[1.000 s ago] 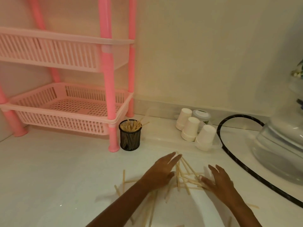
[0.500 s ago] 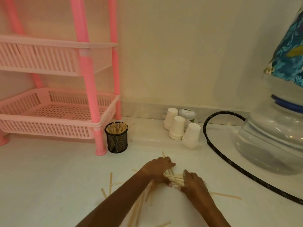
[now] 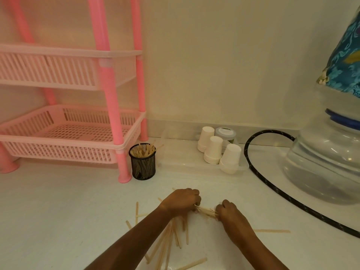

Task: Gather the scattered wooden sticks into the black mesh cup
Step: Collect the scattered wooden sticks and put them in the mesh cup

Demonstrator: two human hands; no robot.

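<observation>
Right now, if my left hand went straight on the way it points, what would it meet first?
Probably the nearest white paper cup, beyond your left hand toward the upper right; depth is unclear.

Left hand (image 3: 182, 200) fisted, right hand (image 3: 228, 210) fisted, both gripping wooden sticks (image 3: 206, 211)

pink rack (image 3: 109, 121), white paper cups (image 3: 215, 151), black hose (image 3: 272, 184); water jug (image 3: 327, 164)

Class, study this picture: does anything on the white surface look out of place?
Wooden sticks lie at all angles on the white surface, one stick apart at the right, unlike those standing in the black mesh cup. The left hand and right hand grip a bundle.
</observation>
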